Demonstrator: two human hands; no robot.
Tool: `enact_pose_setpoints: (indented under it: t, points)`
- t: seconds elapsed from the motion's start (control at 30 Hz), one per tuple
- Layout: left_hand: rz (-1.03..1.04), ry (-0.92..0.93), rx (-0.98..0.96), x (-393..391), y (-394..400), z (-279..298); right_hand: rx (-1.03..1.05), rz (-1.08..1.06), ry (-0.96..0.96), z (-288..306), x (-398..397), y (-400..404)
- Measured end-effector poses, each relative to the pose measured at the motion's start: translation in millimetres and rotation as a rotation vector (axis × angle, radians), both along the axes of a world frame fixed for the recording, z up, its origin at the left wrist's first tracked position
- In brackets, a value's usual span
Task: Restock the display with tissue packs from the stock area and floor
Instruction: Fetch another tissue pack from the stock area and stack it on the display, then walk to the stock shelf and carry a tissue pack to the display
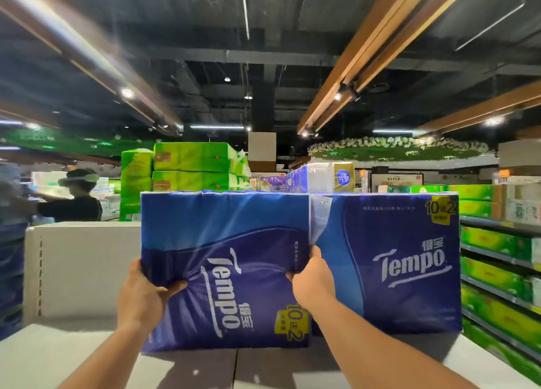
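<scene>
Both hands are gripping a blue plastic-wrapped Tempo tissue pack [225, 271] standing on the white display shelf [87, 356]. The left hand [143, 295] is pinching wrapper at its 9 o'clock edge; the right hand [310, 280] is pinching its 3 o'clock edge. A second matching blue Tempo pack [389, 259] is touching it at 3 o'clock. Green wrapped tissue packs [193, 166] are sitting stacked at 12 o'clock.

Overall light: bright indoor shop light under a dark ceiling.
Sources: small round spotlights [127, 92] and long wood-trimmed light strips [363, 75] overhead.
Glare: streaked flare along the left strip; sheen on the glossy blue plastic tissue pack [225, 271].
Shadows: soft patches on the white shelf top [73, 356] below the pack.
Blur: the left edge and the green packs on the right shelving [503, 295] are smeared.
Distortion: wide-angle bending of ceiling lines and forearms towards the corners.
</scene>
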State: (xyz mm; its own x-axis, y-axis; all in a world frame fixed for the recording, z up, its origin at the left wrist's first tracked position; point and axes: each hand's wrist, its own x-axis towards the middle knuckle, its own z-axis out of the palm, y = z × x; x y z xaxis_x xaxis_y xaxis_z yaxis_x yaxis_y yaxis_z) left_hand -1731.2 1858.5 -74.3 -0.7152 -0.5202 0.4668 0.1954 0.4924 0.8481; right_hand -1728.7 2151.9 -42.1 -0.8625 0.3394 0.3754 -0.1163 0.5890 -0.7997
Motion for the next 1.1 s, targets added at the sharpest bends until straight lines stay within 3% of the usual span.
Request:
enact_pose_setpoints:
  t: [0.13,0.27,0.47,0.73,1.1]
  points:
    - [0.008,-0.006,-0.021,-19,5,-1,0.168,-0.17,-0.017,2,-8,2]
    - [-0.028,-0.069,-0.065,-30,1,8,0.123,-0.168,-0.057,6,-17,-7]
    - [0.129,-0.33,-0.44,-22,-3,19,0.263,-0.186,-0.183,13,-7,-18]
    - [0.134,-0.345,-0.891,44,-16,33,0.415,-0.035,-0.231,18,48,-30]
    - [0.133,-0.428,-1.018,189,-36,40,0.601,0.079,-0.24,17,176,-80]
